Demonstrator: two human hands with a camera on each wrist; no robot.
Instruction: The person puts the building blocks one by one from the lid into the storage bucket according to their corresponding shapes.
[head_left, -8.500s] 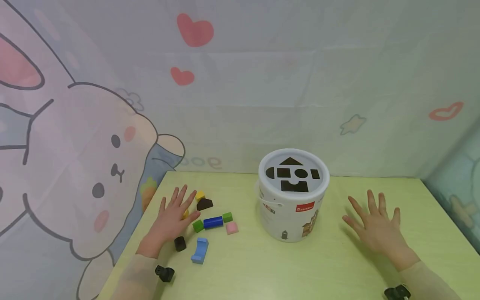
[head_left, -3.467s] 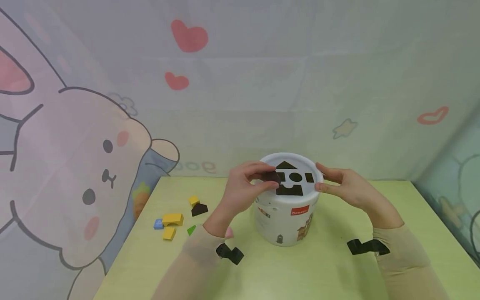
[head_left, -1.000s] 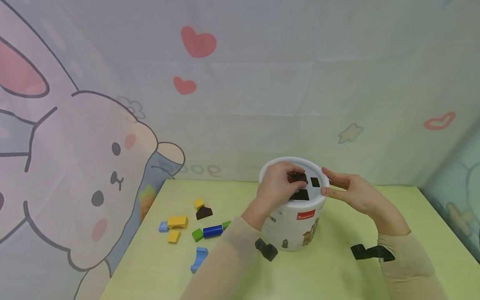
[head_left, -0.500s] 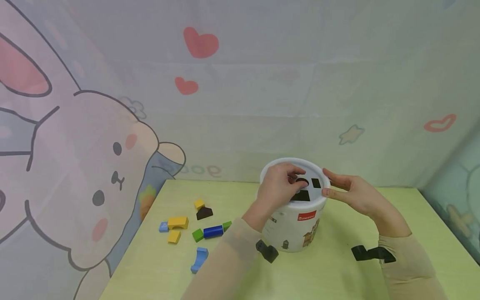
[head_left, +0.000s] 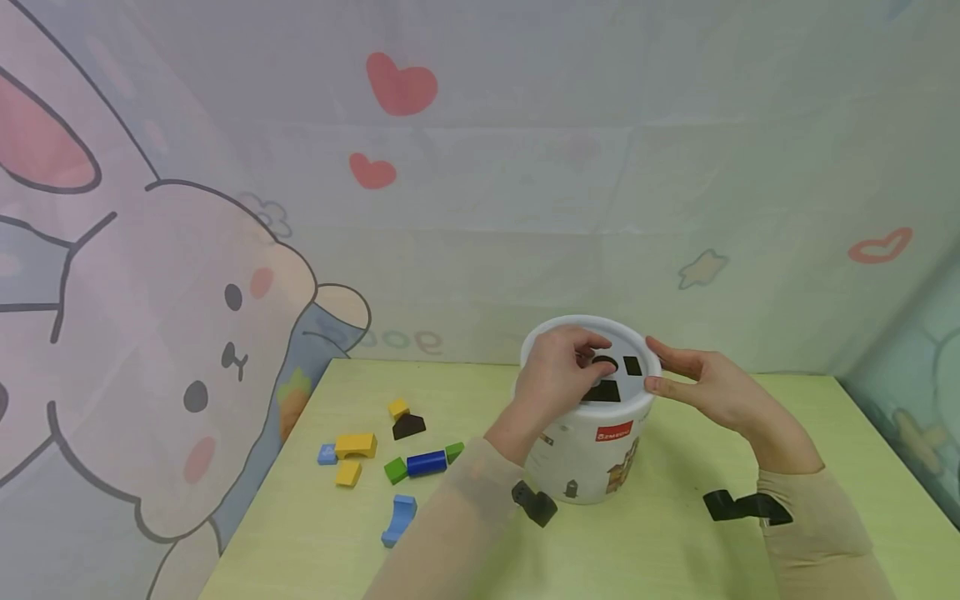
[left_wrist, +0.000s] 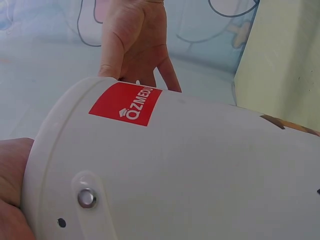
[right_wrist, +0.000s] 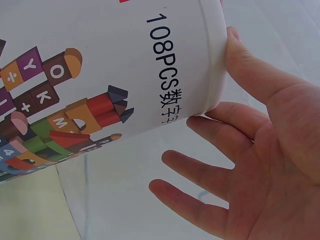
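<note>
The left hand (head_left: 557, 373) was over the lid (head_left: 622, 340) of the white bucket (head_left: 581, 454), thumb and forefinger bent and parted at the round hole (head_left: 607, 360) (whether they held anything, I couldn't tell). The right hand (head_left: 712, 387) touched the rim (head_left: 628, 404), fingers spread. The bucket stood upright on the table (head_left: 645, 550) near some blocks (head_left: 427, 463).

The head view looks forward and down on the table (head_left: 637, 542); both wrist views face the white bucket (head_left: 573, 458) close up, sharing the right hand (head_left: 712, 387).
</note>
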